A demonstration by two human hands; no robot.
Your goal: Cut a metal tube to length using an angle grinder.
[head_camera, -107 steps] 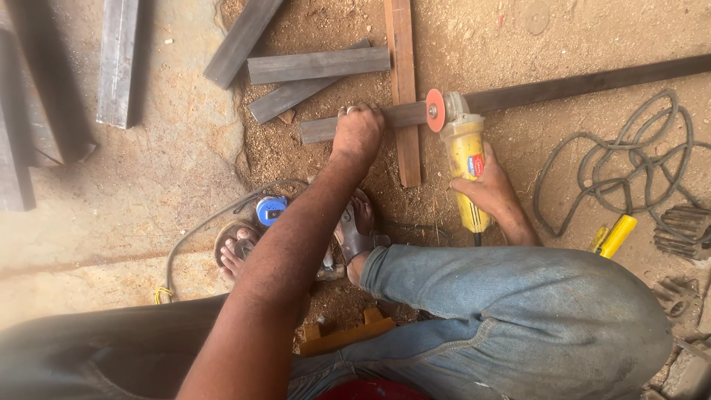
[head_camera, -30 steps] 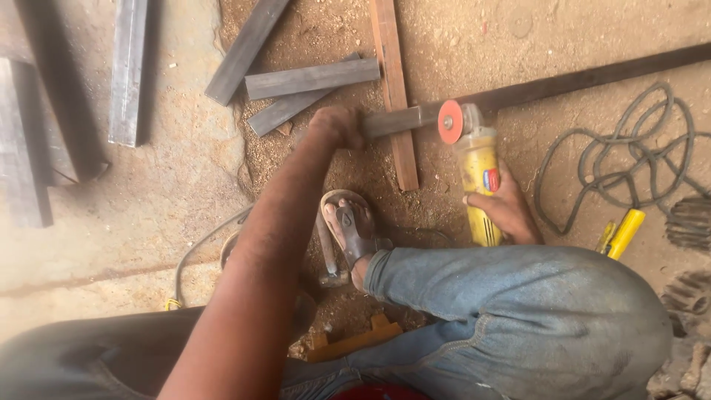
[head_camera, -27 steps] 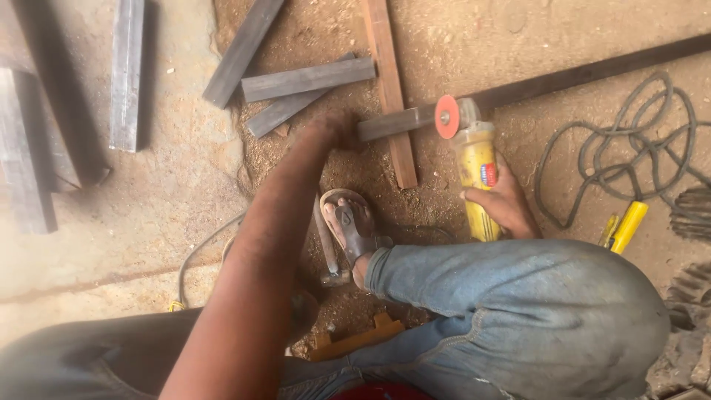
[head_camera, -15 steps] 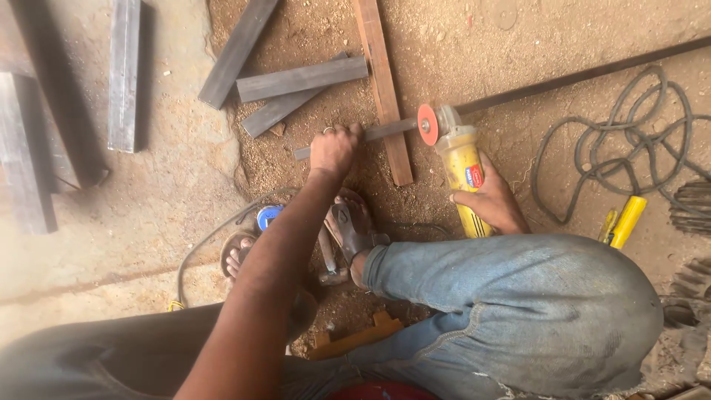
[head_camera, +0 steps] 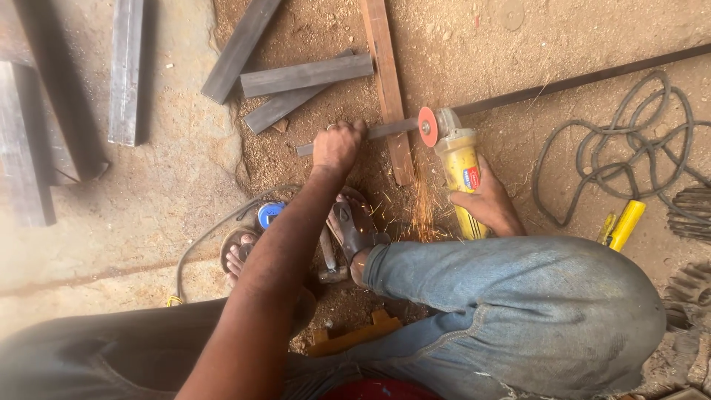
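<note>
Steel bars [head_camera: 124, 70] lie far left on the concrete, more offcuts [head_camera: 307, 74] on the dirt floor. Left hand [head_camera: 337, 146] fisted around the near end of a long thin metal bar [head_camera: 385, 130], pinning it across a wooden plank [head_camera: 385, 81]. Right hand [head_camera: 485, 201] wrapped around the yellow angle grinder [head_camera: 459, 174], orange disc [head_camera: 427, 126] on the bar, sparks flying below. Coiled cable [head_camera: 629, 148] and a yellow-handled tool [head_camera: 626, 224] lie at right.
</note>
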